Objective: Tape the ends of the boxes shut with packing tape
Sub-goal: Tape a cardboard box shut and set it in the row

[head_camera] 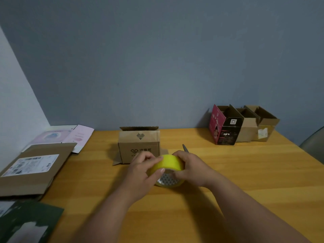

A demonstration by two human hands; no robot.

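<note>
A yellow roll of packing tape (171,163) is held just above the wooden table (228,172), in front of me. My right hand (190,168) grips its right side, thumb at the core. My left hand (143,170) curls over its left side, fingers on the outer face. Behind the hands stands a small brown cardboard box (138,142) with a printed logo, its top flap up and a bottom flap lying out on the table. A grey tool, scissors or a knife (185,148), pokes out behind my right hand; most of it is hidden.
At the back right stand a black and magenta box (226,127) and two brown boxes (257,125), all with tops open. Flattened cardboard with a shipping label (35,165), pink and white flat cartons (70,135) and a dark green sheet (26,223) lie at the left.
</note>
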